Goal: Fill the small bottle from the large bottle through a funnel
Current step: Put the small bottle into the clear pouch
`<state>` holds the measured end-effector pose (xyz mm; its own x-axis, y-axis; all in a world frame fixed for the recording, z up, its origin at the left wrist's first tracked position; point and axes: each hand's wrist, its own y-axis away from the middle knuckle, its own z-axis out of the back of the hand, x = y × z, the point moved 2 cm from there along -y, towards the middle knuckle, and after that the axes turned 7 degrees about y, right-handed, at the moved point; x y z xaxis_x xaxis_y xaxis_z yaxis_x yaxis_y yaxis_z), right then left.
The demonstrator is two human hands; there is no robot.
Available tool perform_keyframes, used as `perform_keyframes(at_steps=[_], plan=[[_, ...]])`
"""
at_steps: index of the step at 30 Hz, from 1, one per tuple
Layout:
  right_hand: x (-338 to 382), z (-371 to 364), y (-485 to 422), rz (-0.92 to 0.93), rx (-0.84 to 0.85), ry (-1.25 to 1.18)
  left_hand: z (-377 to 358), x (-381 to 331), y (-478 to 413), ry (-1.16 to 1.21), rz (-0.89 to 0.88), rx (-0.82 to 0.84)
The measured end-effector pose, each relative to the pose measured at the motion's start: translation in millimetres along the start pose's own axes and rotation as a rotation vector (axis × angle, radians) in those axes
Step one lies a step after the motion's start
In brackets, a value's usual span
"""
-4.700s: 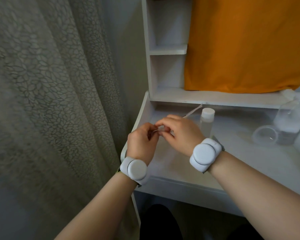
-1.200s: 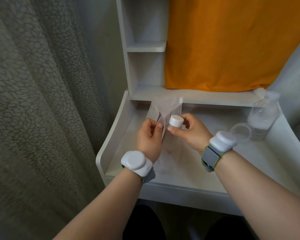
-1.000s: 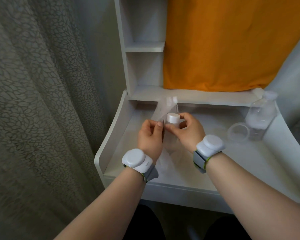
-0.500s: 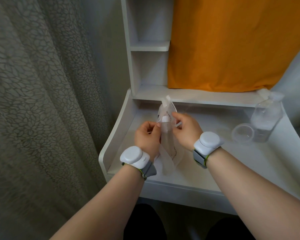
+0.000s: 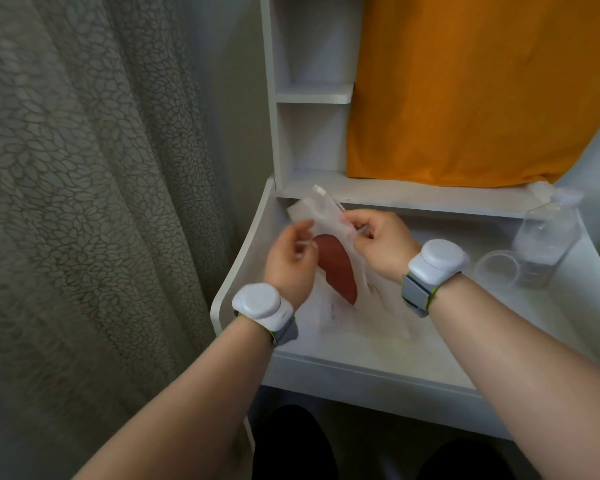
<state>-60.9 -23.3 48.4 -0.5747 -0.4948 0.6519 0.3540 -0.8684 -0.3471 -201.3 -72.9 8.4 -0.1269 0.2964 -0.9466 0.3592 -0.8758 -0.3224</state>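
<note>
Left hand [image 5: 288, 261] and right hand [image 5: 381, 244] are both pinching a clear plastic bag [image 5: 321, 211] over the table [image 5: 361, 351] — a reddish-brown piece [image 5: 336, 268] is showing between them. Bag print is reading as blur. Large bottle [image 5: 548, 233] is standing well right of the right hand.

Close together, left grip [image 5: 290, 263] and right grip [image 5: 381, 244] both apparently pinching

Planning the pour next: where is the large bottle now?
In the head view the large bottle stands at the desk's far right, a clear cup just left of it.
</note>
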Motion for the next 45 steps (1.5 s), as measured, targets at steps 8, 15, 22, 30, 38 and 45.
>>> perform_keyframes(at_steps=[8, 15, 22, 30, 38, 45], plan=[[14.8, 14.1, -8.6, 0.106, 0.041, -0.018, 16.9, -30.8, -47.9, -0.265, -0.162, 0.047], [-0.7, 17.7, -2.1, 0.066, 0.024, 0.250, 27.7, -35.0, -47.1, 0.042, -0.157, -0.027], [5.8, 31.0, -5.6, 0.007, -0.175, 0.139, 35.2, -35.0, -41.9, 0.179, -0.052, -0.090], [62.5, 22.9, -13.4, 0.249, -0.121, 0.066, 14.6, -44.7, -26.9, 0.264, -0.066, 0.048], [72.0, 12.3, -19.5, 0.219, -0.131, 0.107, 8.8, -41.4, -19.9, 0.318, -0.089, 0.014], [22.8, 9.2, -2.6, 0.106, -0.014, 0.302, 33.2, -28.1, -29.5, 0.242, -0.086, -0.184]])
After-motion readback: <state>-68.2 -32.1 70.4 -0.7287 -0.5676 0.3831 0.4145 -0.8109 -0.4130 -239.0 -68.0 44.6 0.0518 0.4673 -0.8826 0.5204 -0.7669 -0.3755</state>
